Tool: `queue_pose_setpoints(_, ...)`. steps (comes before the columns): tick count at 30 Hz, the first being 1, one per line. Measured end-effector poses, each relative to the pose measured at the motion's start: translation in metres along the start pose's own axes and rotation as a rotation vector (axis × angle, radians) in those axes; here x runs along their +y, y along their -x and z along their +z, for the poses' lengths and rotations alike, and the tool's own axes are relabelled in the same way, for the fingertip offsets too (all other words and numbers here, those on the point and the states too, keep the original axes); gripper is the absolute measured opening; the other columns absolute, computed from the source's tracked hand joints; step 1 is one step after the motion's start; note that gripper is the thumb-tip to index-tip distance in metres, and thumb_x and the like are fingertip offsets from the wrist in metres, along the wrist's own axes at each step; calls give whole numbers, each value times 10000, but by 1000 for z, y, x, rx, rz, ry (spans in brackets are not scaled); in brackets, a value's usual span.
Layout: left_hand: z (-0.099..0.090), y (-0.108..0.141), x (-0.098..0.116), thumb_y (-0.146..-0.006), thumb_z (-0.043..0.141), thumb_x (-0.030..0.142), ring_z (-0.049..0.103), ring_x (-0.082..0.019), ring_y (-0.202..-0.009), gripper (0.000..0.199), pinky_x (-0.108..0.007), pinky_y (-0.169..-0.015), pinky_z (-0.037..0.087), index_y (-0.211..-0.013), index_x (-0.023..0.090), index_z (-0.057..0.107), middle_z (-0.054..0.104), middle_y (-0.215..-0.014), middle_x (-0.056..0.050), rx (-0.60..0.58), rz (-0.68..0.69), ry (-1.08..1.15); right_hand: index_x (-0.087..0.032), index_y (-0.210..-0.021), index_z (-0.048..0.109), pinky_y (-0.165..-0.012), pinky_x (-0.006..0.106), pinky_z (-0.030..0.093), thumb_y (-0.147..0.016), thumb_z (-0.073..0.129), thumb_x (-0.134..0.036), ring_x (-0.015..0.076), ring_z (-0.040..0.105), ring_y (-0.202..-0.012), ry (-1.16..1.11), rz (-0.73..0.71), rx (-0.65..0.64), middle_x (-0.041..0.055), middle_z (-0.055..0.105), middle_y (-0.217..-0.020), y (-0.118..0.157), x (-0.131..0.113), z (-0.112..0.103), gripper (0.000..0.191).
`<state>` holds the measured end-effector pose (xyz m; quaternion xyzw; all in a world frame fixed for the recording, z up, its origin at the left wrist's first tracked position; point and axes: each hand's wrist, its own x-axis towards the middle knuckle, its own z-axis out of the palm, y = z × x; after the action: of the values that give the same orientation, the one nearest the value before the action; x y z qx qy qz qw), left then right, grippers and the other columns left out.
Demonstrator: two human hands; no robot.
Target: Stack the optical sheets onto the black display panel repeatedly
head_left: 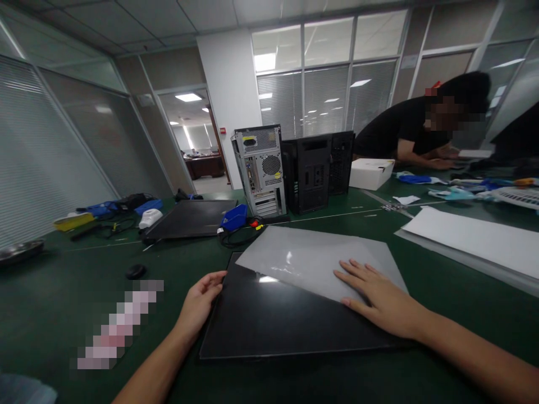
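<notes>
A flat black screen panel (pixel 269 325) lies on the green table in front of me, its dark surface glossy with a light reflection. Across its far and right part rests a whitish translucent sheet (pixel 295 252), set askew so the near left of the panel stays bare. My left hand (pixel 202 297) is at the panel's left edge, with bent fingers and thumb gripping it. Spread flat on top of the sheet, my right hand (pixel 374 297) presses on its right half, fingers apart.
Beyond the sheet stand an open computer case (pixel 263 168) and black case parts (pixel 314 174). A white box (pixel 370 174) and white sheets (pixel 475 238) are to the right. Another dark panel (pixel 191 219) and a blue bin (pixel 234 217) lie left. A co-worker (pixel 404 126) leans over the far right.
</notes>
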<state>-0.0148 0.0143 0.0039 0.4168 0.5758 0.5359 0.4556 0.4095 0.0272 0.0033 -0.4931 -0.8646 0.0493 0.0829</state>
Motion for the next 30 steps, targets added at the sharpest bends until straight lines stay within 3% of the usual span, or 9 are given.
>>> queue_pose_setpoints(4,4,4,4,-731,655,393,679,-179,-728,414,-286,-650,502,-1087,183,629,732,-917,-54,1,-46,-7,-351,-1444,281,-1100,571,231,-867,433,-601,300,206,-1379,-36,-120,5,24,215,-1513,14,1,-8,647)
queue_pose_setpoints(9,7,2,3,-673,710,402,675,-195,-674,463,-303,-603,506,-1073,186,628,736,-844,-60,27,-60,-44,-309,-1307,524,-1094,554,269,-862,475,-566,281,321,-1337,-61,-144,32,44,394,-1431,21,0,-16,516)
queue_pose_setpoints(17,1,-8,-6,-637,729,378,626,-285,-1068,447,-394,-868,492,-1031,180,659,678,-1156,-134,20,81,-208,-311,-1227,593,-1091,543,273,-856,469,-584,266,364,-1315,-66,-205,-2,52,451,-1388,19,-12,-15,477)
queue_pose_setpoints(24,5,-3,1,-607,736,347,596,-287,-1125,391,-423,-975,427,-958,181,689,689,-1141,-133,68,115,-227,-273,-1286,541,-1106,542,244,-859,478,-555,273,342,-1328,-70,-216,25,74,427,-1409,25,-26,-16,516)
queue_pose_setpoints(30,5,-2,1,-598,738,312,598,-287,-1123,346,-413,-982,425,-921,196,698,699,-1130,-120,91,111,-230,-276,-1438,331,-1139,554,77,-794,567,-584,278,237,-1376,-143,-457,-69,81,321,-1475,22,-38,-25,752)
